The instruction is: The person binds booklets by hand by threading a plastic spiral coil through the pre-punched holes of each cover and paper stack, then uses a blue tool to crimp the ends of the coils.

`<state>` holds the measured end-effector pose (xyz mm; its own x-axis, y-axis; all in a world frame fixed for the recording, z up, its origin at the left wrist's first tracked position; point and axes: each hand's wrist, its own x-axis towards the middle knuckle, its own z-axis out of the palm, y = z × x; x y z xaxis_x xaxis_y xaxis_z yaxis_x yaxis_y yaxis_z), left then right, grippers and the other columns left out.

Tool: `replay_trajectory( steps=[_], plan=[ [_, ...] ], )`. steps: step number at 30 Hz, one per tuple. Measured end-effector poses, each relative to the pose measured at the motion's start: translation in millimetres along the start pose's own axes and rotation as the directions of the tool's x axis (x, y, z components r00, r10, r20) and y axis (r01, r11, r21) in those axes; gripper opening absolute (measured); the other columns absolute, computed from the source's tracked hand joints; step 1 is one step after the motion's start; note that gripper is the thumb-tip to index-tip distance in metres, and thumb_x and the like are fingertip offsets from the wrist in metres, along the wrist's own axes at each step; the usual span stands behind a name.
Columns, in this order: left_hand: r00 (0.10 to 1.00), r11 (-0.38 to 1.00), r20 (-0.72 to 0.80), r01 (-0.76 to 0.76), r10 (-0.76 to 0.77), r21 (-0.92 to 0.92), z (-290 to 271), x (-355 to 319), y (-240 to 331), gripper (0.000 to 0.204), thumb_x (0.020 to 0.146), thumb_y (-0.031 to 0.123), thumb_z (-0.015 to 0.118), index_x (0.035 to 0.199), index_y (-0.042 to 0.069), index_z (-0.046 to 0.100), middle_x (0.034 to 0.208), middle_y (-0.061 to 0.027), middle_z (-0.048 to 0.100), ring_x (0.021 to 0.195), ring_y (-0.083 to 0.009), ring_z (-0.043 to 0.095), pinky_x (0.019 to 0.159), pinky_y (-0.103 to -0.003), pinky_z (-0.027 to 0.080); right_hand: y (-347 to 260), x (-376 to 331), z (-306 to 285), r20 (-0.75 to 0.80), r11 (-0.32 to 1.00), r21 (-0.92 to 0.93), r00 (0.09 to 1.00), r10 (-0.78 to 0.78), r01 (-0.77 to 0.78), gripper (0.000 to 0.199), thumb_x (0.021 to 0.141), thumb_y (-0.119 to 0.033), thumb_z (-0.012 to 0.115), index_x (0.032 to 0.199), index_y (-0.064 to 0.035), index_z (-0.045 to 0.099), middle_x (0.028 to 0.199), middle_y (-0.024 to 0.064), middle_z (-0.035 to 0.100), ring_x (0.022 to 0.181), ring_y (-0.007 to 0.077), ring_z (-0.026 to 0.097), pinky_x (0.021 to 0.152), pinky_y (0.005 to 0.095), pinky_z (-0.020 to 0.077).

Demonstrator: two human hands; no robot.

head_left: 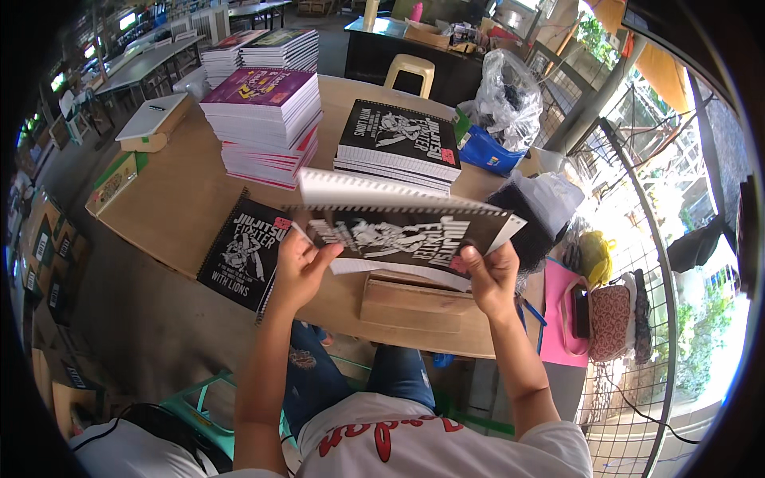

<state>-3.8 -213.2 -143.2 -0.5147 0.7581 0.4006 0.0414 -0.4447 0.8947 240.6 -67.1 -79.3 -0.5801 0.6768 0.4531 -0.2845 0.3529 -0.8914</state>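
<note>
Black spiral-bound notebook (402, 231): held raised above the wooden table (183, 199), pinched at either end by left hand (299, 267) and right hand (490, 275), both closed on it, apparently for inspection. Identical copy (239, 255) laid flat alongside; sorted stacks (267, 119) behind.

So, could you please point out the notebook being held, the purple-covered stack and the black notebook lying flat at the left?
held notebook (406, 235), head view, middle of its black cover
purple-covered stack (259, 86), head view, top cover
flat black notebook (239, 255), head view, centre of its cover
</note>
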Motion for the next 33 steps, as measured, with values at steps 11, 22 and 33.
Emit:
replay_trajectory(
  steps=[11, 22, 33],
  plan=[
    [0.999, 0.999, -0.033, 0.042, -0.041, 0.017, -6.7, -27.8, 0.8, 0.048, 0.093, -0.004, 0.066, 0.136, -0.006, 0.045, 0.126, -0.0134, 0.06, 0.117, -0.0183, 0.06, 0.101, -0.032, 0.049, 11.2, -1.7, -0.8, 0.118, 0.999, 0.024, 0.992, -0.035, 0.032, 0.012, 0.1, -0.007, 0.061, 0.11, -0.0023, 0.059, 0.089, 0.0016, 0.063, 0.08, 0.0084, 0.058, 0.073, 0.0242, 0.0483],
    [0.994, 0.844, 0.069, 0.039, -0.089, 0.535, 17.8, -54.0, -41.8, 0.057, 0.084, 0.014, 0.08, 0.127, -0.006, 0.049, 0.095, -0.0213, 0.069, 0.091, -0.0324, 0.071, 0.076, -0.038, 0.055, 36.1, -38.0, -33.5, -0.02, 0.993, -0.015, 0.993, 0.119, -0.119, 0.014, 0.095, -0.002, 0.065, 0.108, -0.0003, 0.059, 0.097, 0.0047, 0.063, 0.088, 0.015, 0.064, 0.08, 0.031, 0.0574],
    [0.965, 0.615, 0.12, 0.052, -0.235, 0.787, 17.0, -53.6, -72.3, 0.055, 0.083, 0.016, 0.075, 0.127, -0.004, 0.049, 0.104, -0.0263, 0.065, 0.09, -0.0429, 0.065, 0.078, -0.048, 0.054, 53.7, -48.3, -42.4, -0.174, 0.997, 0.051, 0.982, 0.073, -0.065, 0.02, 0.093, 0.001, 0.065, 0.111, -0.0021, 0.059, 0.098, 0.0034, 0.063, 0.086, 0.0119, 0.063, 0.075, 0.0303, 0.0584]
  ],
)
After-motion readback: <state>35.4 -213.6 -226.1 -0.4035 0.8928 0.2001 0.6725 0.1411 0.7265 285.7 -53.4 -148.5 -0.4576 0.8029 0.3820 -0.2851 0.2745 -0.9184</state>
